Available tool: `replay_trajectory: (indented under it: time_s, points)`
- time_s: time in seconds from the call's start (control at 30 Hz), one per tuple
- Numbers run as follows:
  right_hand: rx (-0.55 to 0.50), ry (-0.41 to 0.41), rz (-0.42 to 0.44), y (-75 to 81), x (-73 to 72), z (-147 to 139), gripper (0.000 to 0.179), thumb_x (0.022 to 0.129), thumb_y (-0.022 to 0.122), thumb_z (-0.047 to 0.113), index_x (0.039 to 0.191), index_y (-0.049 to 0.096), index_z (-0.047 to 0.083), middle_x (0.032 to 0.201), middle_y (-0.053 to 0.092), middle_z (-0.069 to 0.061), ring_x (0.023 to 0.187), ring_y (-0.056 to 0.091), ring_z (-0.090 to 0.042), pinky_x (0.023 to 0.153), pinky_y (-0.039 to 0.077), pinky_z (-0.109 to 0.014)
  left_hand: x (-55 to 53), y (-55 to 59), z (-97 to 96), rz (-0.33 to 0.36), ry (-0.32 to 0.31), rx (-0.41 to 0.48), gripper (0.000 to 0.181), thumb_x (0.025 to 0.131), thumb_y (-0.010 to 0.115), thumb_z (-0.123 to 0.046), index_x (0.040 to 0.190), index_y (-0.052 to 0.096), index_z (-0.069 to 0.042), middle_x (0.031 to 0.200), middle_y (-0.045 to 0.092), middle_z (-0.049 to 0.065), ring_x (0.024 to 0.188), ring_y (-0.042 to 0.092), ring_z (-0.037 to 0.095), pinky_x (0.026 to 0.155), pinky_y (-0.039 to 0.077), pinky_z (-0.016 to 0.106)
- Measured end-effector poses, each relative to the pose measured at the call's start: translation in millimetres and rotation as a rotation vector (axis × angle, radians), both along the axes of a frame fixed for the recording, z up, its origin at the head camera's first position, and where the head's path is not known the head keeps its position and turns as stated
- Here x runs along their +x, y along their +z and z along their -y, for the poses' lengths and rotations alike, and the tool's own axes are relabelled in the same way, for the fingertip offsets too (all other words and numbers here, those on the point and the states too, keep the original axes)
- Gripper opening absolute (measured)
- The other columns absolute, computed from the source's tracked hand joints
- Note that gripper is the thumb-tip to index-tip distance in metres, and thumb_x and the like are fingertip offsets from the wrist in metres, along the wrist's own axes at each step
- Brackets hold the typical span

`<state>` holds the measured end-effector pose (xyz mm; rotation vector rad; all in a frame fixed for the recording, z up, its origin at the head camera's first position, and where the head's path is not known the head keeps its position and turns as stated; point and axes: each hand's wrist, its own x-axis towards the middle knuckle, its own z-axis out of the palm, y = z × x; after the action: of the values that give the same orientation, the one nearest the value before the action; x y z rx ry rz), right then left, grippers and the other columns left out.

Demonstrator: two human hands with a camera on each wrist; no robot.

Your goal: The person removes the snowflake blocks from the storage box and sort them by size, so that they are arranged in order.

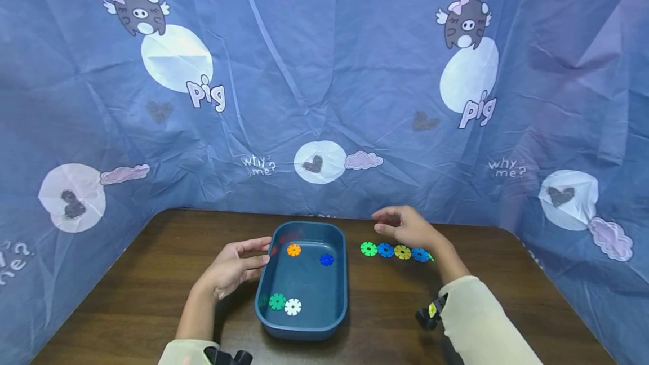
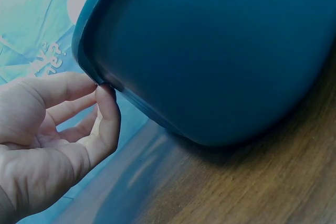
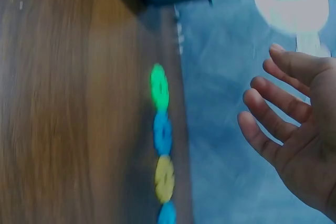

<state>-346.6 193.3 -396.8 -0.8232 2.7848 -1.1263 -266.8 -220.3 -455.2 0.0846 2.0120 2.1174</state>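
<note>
At the left wall of a dark blue plastic tray (image 1: 304,331), my left hand (image 1: 235,263) pinches the rim between thumb and finger, as the left wrist view shows. Inside the tray lie notched flower-shaped discs: an orange disc (image 1: 294,250), a dark blue disc (image 1: 327,259), a green disc (image 1: 277,301) and a white disc (image 1: 292,307). My right hand (image 1: 408,227) holds nothing, fingers loosely bent, above a row of similar discs. That row has a bright green disc (image 1: 368,249), a blue disc (image 1: 386,250), a yellow disc (image 1: 403,252) and another blue disc (image 1: 419,254); my forearm partly hides its right end.
Everything stands on a brown wooden table (image 1: 152,280). A blue printed cloth (image 1: 319,72) hangs behind the table's far edge and along both sides. Each wrist wears a black camera mount.
</note>
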Motion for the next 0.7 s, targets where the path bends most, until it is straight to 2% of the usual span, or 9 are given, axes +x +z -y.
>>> replay_trajectory:
  time_s: [0.13, 0.3, 0.47, 0.7]
  points:
    - [0.071, 0.104, -0.089, 9.9, 6.6, 31.0, 0.033, 0.099, 0.07, 0.025, 0.126, 0.07, 0.007, 0.111, 0.073, -0.005, 0.1, 0.068, -0.02, 0.089, 0.057, -0.042, 0.0, 0.4, -0.5, 0.001, 0.0, -0.003, 0.053, 0.097, 0.066, -0.001, 0.147, 0.051, 0.002, 0.142, 0.052, 0.025, 0.121, 0.062, 0.029, 0.096, 0.057, 0.043]
    - [0.145, 0.207, -0.15, 13.1, 15.0, 67.0, 0.037, 0.098, 0.071, 0.027, 0.128, 0.069, 0.006, 0.109, 0.069, -0.005, 0.098, 0.064, -0.018, 0.087, 0.056, -0.037, -0.5, -0.1, -0.8, 0.002, 0.004, 0.0, 0.053, 0.097, 0.067, -0.002, 0.147, 0.051, 0.002, 0.141, 0.052, 0.024, 0.119, 0.063, 0.028, 0.095, 0.057, 0.043]
    - [0.251, 0.273, -0.193, 7.3, 20.8, 97.6, 0.044, 0.098, 0.07, 0.036, 0.134, 0.066, 0.009, 0.114, 0.066, -0.005, 0.101, 0.063, -0.022, 0.088, 0.055, -0.037, -1.2, -0.8, -1.7, 0.006, 0.012, 0.005, 0.054, 0.096, 0.069, -0.002, 0.147, 0.051, 0.002, 0.14, 0.053, 0.024, 0.115, 0.065, 0.026, 0.095, 0.057, 0.043]
    - [0.43, 0.309, -0.163, -5.8, 27.8, 132.1, 0.055, 0.097, 0.066, 0.049, 0.143, 0.061, 0.018, 0.132, 0.062, -0.004, 0.117, 0.06, -0.022, 0.1, 0.052, -0.044, -0.9, -1.5, -0.7, 0.001, 0.001, 0.006, 0.055, 0.096, 0.069, -0.003, 0.147, 0.051, 0.003, 0.141, 0.053, 0.024, 0.115, 0.065, 0.026, 0.095, 0.057, 0.043]
